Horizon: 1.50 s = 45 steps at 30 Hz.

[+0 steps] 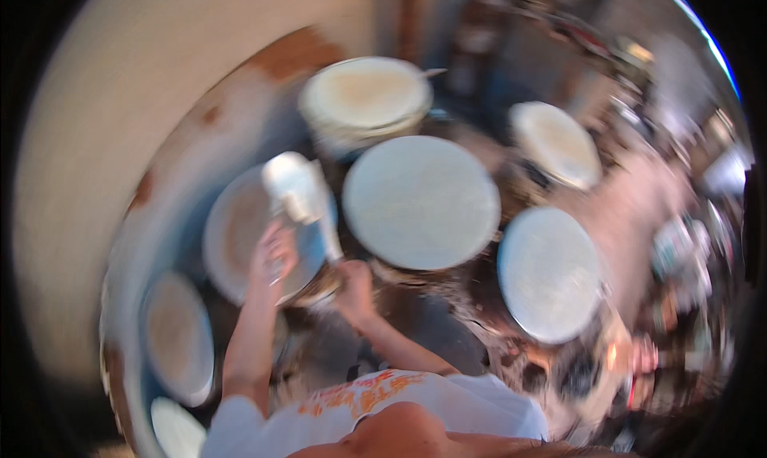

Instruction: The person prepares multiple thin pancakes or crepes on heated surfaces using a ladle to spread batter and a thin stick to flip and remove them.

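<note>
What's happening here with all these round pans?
A person stands over a cluster of round, pale-topped pans. Their left hand is raised at a white tool or container, and their right hand is close beside it at its lower end. The picture is blurred, so the exact grip is unclear.

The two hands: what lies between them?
In the head view, a white bottle-like thing stands between the left hand and the right hand, its lower end reaching down toward the right hand. Blur hides which hand grips it.
</note>
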Tool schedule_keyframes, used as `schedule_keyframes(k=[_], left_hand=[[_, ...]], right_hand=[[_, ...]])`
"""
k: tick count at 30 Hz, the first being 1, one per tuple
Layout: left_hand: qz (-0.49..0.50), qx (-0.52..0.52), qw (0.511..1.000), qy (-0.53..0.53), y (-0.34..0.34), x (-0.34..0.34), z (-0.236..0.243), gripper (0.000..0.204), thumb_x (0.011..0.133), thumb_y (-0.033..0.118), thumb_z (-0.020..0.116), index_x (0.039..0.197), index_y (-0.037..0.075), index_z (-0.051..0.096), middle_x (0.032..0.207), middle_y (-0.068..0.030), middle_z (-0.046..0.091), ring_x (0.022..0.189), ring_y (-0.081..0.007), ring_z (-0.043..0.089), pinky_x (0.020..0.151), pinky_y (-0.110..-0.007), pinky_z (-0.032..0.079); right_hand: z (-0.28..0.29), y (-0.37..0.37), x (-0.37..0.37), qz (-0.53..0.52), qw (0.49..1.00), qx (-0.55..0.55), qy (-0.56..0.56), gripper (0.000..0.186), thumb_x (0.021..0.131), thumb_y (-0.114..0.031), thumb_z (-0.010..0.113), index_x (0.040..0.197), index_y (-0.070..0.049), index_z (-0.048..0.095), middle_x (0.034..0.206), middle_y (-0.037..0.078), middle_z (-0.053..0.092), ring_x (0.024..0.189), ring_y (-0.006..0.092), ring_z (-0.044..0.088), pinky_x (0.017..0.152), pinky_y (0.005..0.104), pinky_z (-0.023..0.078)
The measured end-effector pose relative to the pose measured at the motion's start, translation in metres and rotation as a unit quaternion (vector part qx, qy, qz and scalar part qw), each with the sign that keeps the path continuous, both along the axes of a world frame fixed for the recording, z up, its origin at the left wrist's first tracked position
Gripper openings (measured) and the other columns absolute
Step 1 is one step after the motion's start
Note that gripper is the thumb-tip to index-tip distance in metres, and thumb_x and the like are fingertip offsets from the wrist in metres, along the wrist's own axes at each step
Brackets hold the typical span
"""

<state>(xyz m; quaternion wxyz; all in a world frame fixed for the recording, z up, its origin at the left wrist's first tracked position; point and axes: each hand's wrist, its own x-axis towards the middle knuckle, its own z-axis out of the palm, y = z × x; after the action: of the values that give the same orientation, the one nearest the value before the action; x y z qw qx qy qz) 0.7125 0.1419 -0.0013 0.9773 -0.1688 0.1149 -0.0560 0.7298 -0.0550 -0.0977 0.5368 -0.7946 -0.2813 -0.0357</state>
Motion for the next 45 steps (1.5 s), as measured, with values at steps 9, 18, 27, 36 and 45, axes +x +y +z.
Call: schedule_keyframes(k=[9, 18, 27, 36, 45], left_hand=[[0.037, 0.083, 0.993, -0.071, 0.093, -0.041, -0.046, 0.027, 0.099, 0.025, 0.042, 0.075, 0.013, 0.042, 0.055, 0.0035, 0.033, 0.041, -0.0059, 0.031, 0.037, -0.021, 0.030], [0.113, 0.212, 0.969, 0.053, 0.106, -0.058, -0.023, 0.012, 0.097, 0.016, 0.049, 0.101, 0.022, 0.058, 0.060, 0.0034, 0.034, 0.044, -0.0047, 0.036, 0.036, -0.018, 0.034], [0.142, 0.562, 0.784, 0.222, 0.089, -0.078, -0.015, 0.038, 0.093, 0.014, 0.053, 0.129, 0.024, 0.045, 0.061, 0.0021, 0.041, 0.041, -0.0073, 0.041, 0.035, -0.023, 0.036], [0.057, 0.894, 0.238, 0.375, 0.110, -0.143, -0.048, 0.052, 0.087, 0.017, 0.056, 0.138, 0.017, 0.042, 0.117, -0.0131, 0.057, 0.100, -0.0270, 0.053, 0.084, -0.036, 0.042], [0.131, 0.867, 0.307, 0.369, 0.070, -0.179, -0.041, 0.051, 0.088, 0.008, 0.056, 0.137, 0.016, 0.044, 0.064, -0.0064, 0.055, 0.037, -0.0124, 0.041, 0.037, -0.029, 0.037]], right_hand=[[0.021, 0.080, 0.007, 0.029, 0.953, -0.050, 0.299, 0.024, 0.084, -0.008, 0.050, 0.106, -0.002, 0.058, 0.098, 0.013, 0.054, 0.095, 0.0308, 0.052, 0.079, 0.0390, 0.046], [0.020, 0.095, -0.005, 0.064, 0.984, -0.117, -0.116, 0.039, 0.069, 0.003, 0.055, 0.108, -0.001, 0.060, 0.104, 0.017, 0.056, 0.096, 0.0359, 0.052, 0.081, 0.0427, 0.046], [0.022, 0.093, 0.003, 0.082, 0.983, -0.123, -0.111, 0.035, 0.071, 0.001, 0.058, 0.106, -0.004, 0.064, 0.107, 0.014, 0.059, 0.100, 0.0335, 0.055, 0.082, 0.0408, 0.048], [0.008, 0.099, 0.003, 0.104, 0.981, -0.112, -0.117, 0.041, 0.065, 0.003, 0.056, 0.104, -0.005, 0.064, 0.103, 0.013, 0.060, 0.097, 0.0331, 0.055, 0.082, 0.0397, 0.048], [0.015, 0.104, 0.007, 0.128, 0.980, -0.059, -0.142, 0.037, 0.065, 0.004, 0.057, 0.099, -0.007, 0.067, 0.099, 0.009, 0.064, 0.084, 0.0321, 0.056, 0.076, 0.0407, 0.049]])
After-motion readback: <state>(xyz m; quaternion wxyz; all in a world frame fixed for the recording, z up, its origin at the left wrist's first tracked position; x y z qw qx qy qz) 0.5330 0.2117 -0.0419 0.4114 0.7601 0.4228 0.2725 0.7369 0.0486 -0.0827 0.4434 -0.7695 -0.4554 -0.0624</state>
